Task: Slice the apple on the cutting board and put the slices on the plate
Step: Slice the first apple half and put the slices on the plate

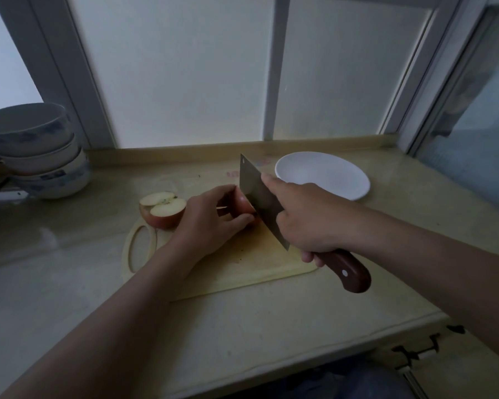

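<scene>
A pale cutting board (242, 269) lies on the counter. One apple half (162, 209) rests cut side up at the board's far left corner. My left hand (211, 223) presses the other apple half (244, 205) down on the board, fingers curled over it. My right hand (308, 220) grips the brown handle of a cleaver (257, 191), index finger along the blade's spine. The blade stands upright against the right side of the held half. A white plate (323, 174) sits beyond the board to the right, with nothing on it.
Stacked bowls (38, 151) stand at the far left of the counter. Frosted windows run behind the counter, with a raised ledge (185, 152) at their base. The counter's front edge (329, 349) is close to my body.
</scene>
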The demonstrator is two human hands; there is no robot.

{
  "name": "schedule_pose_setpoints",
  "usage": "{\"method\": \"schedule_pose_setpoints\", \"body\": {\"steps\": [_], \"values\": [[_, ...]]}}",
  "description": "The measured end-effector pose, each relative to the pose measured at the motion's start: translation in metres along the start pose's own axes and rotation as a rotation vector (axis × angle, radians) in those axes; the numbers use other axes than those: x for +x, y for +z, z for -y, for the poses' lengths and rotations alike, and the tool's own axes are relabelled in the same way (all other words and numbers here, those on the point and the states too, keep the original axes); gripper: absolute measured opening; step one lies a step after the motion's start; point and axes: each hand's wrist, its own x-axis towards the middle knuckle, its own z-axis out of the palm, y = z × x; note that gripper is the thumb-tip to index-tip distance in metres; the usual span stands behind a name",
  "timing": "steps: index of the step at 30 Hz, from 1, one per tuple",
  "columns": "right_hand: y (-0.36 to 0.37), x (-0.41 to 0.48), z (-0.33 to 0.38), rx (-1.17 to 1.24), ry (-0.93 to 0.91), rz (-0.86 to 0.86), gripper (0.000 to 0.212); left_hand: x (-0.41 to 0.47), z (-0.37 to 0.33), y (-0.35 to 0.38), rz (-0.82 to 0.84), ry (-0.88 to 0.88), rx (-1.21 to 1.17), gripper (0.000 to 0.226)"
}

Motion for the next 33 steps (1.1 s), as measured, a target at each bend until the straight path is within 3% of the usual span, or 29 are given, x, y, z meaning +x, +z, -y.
{"method": "schedule_pose_setpoints", "body": {"steps": [33], "values": [[0.026, 0.033, -0.007, -0.028, 0.019, 0.003, 0.089, 0.000, -0.001, 0.003, -0.013, -0.005, 0.025, 0.070]]}}
